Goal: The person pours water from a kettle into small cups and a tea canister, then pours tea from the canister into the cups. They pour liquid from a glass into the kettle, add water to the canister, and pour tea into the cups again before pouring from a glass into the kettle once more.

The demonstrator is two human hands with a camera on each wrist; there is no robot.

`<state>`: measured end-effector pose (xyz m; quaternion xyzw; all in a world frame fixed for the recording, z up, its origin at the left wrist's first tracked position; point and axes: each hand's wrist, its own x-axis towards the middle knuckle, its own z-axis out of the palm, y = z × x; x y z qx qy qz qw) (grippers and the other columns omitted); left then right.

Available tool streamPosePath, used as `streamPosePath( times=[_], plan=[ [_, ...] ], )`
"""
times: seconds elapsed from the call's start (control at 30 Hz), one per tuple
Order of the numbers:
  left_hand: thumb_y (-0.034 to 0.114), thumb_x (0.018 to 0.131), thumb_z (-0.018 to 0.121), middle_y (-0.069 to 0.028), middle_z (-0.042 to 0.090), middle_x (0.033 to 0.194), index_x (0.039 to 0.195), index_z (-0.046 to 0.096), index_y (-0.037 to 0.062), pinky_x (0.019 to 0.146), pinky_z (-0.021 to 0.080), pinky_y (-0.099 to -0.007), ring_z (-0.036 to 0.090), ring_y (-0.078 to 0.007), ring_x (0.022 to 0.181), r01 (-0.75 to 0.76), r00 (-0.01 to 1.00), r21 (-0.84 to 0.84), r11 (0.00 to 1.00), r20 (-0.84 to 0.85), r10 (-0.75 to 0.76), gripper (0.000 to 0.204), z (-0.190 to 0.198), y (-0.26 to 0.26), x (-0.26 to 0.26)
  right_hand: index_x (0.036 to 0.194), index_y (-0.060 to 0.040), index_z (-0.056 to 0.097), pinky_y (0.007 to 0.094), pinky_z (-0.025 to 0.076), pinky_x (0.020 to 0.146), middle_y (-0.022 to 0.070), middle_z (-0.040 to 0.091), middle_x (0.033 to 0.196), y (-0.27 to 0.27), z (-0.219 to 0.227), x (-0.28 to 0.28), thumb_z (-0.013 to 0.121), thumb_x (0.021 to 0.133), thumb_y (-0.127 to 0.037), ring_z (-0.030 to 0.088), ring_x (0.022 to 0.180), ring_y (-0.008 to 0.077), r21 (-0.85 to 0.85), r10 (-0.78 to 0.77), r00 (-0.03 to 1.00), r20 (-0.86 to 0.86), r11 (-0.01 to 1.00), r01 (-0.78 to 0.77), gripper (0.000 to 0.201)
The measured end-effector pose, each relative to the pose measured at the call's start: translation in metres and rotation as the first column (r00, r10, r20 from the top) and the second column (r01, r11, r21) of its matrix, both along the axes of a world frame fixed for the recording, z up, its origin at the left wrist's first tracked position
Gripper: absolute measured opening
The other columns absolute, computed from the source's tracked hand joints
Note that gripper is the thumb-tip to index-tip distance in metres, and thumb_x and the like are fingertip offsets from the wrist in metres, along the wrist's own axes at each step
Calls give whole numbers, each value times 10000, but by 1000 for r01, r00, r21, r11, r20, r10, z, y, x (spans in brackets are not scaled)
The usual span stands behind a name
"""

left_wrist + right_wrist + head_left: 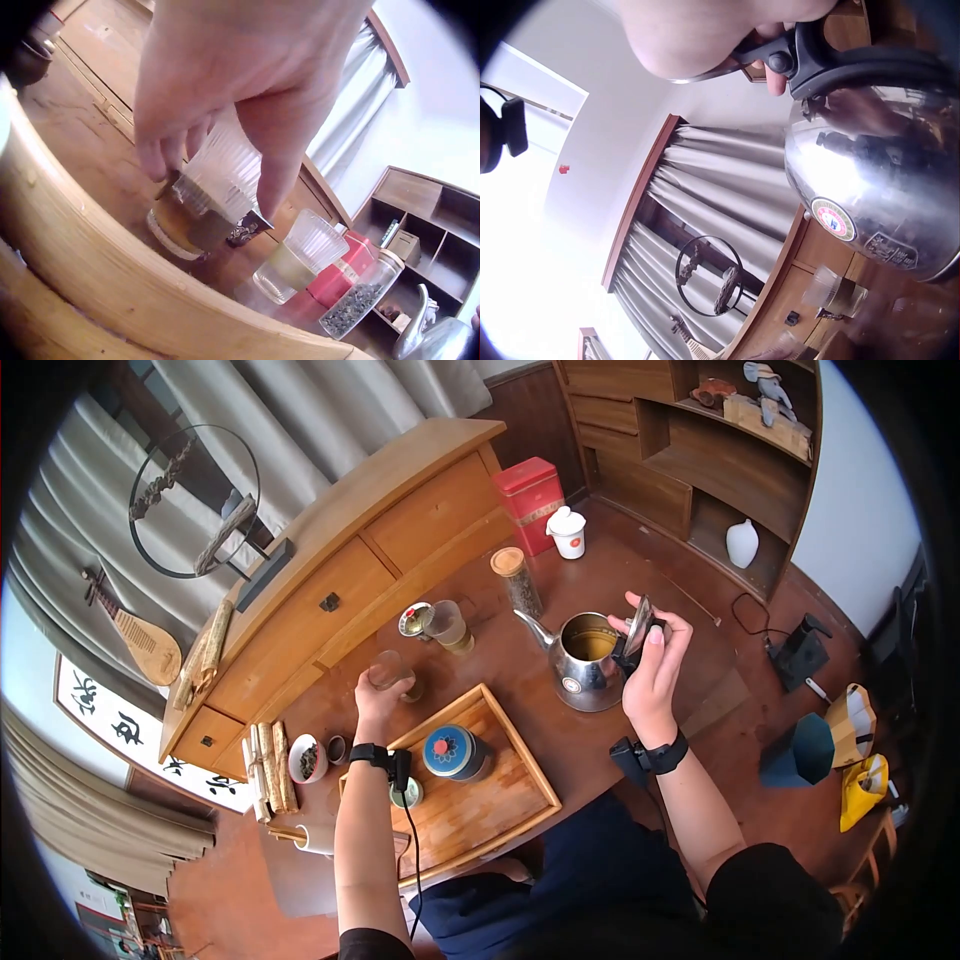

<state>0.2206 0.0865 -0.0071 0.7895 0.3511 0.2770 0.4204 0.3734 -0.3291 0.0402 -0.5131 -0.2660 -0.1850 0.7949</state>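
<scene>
My left hand [385, 695] grips a ribbed clear glass cup [225, 169] from above, with fingers on one side and thumb on the other. Amber liquid and a darker band show in its lower part. My right hand [655, 675] holds the metal lid [641, 622] of a kettle, tilted up beside the opening. The silver kettle [580, 685] stands uncovered on the table, and yellowish liquid or inner wall shows inside. Its black handle [885, 66] lies right below that hand in the right wrist view. A second ribbed glass [448, 622] stands beyond the left hand.
A wooden tray [550, 798] bears a blue lidded jar [450, 752]. Behind the kettle are a cork-topped jar [520, 582], a white lidded cup [567, 535] and a red box [527, 500]. At left lie a bowl of leaves [308, 759] and bamboo rolls [270, 768].
</scene>
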Motion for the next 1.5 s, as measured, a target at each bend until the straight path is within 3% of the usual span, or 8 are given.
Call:
streamPosePath(
  times=[0.2, 0.47, 0.67, 0.8, 0.93, 1.13, 1.27, 1.5],
  plan=[
    [138, 711, 869, -179, 625, 1190, 1238, 503, -48, 904, 553, -350, 644, -248, 1078, -2, 981, -81, 997, 194, 18, 668, 58, -49, 6, 1252, 16, 350, 401, 536, 955, 288, 504, 1329, 1, 0, -1, 359, 1081, -237, 651, 1066, 300, -17, -52, 999, 1, 998, 52, 306],
    [127, 713, 855, -169, 616, 1188, 1282, 487, -11, 857, 557, -349, 641, -227, 1038, 376, 878, -46, 925, 335, -340, 691, 136, -133, 40, 1264, 0, 357, 374, 510, 924, 240, 547, 1304, 4, -2, 0, 311, 1091, -289, 686, 979, 257, -63, -101, 995, 6, 993, 101, 340],
    [58, 733, 811, -125, 619, 1158, 1309, 473, 28, 877, 551, -348, 625, -220, 1040, 503, 861, 136, 853, 4, -508, 668, 156, -191, 68, 1261, 5, 364, 370, 519, 909, 233, 555, 1287, 0, -5, 1, 327, 1090, -278, 681, 954, 233, -80, -94, 995, 19, 992, 95, 333],
    [122, 715, 813, -124, 632, 1121, 1302, 479, 30, 865, 541, -349, 612, -216, 1042, 580, 814, -32, 814, 5, -580, 682, 143, -216, 85, 1269, 9, 358, 367, 531, 890, 231, 552, 1277, -1, -11, 5, 337, 1088, -254, 675, 948, 226, -137, -112, 993, 32, 984, 115, 321],
    [151, 675, 807, -136, 649, 1077, 1238, 509, 14, 842, 550, -377, 666, -263, 960, 625, 780, 217, 750, -134, -611, 652, 139, -231, 97, 1275, 10, 354, 357, 538, 878, 221, 549, 1269, 0, -11, 5, 342, 1086, -236, 659, 944, 213, -119, -86, 996, 36, 989, 90, 310],
    [188, 605, 831, -145, 655, 1169, 1251, 558, 73, 988, 439, -455, 586, -352, 1128, 656, 755, 342, 673, -314, -576, 711, 136, -237, 108, 1231, 16, 419, 298, 478, 790, 93, 568, 969, 4, -11, 5, 435, 1066, -201, 556, 817, 135, -1, -116, 993, 29, 993, 116, 273],
    [198, 582, 844, -121, 649, 1195, 1280, 558, 110, 1010, 389, -462, 542, -347, 1174, 647, 762, 433, 627, -391, -516, 759, 140, -242, 110, 1272, 8, 359, 354, 536, 861, 215, 562, 1246, -2, -13, 6, 355, 1086, -252, 663, 924, 212, -122, -73, 996, 50, 989, 79, 320],
    [174, 576, 823, -117, 646, 1144, 1257, 587, 138, 984, 394, -452, 547, -347, 1124, 669, 743, 526, 525, -470, -476, 722, 150, -248, 112, 1261, 6, 362, 343, 530, 854, 213, 570, 1235, -2, -11, 5, 355, 1088, -269, 669, 908, 211, -123, -73, 996, 42, 989, 77, 325]
  ],
)
